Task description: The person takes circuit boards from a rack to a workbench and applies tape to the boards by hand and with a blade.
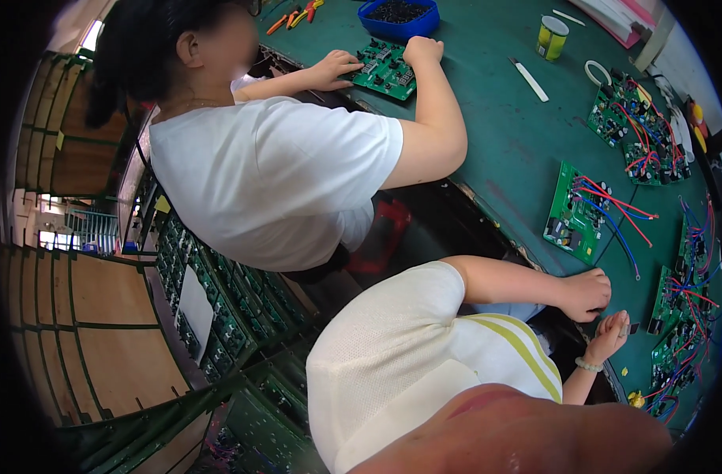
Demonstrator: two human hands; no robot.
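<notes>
My left hand (586,295) is at the near edge of the green work table, its fingers curled inward. Just below it is my right hand (609,336), wearing a beaded bracelet (589,364), with thumb and fingers pressed together. A small dark flat piece (633,329) shows beside its fingertips; I cannot tell whether it is held. What either hand grips is hidden. Beyond my left hand lies a green circuit board (575,217) with red and blue wires. To the right of my hands are more wired circuit boards (676,296).
A co-worker in a white shirt (270,170) sits to the left, both hands on a green board (386,69). The table (495,103) also bears a blue bin (399,17), a yellow-green can (552,38), a white-handled knife (530,81) and pliers (295,16). Board racks (219,292) stand behind.
</notes>
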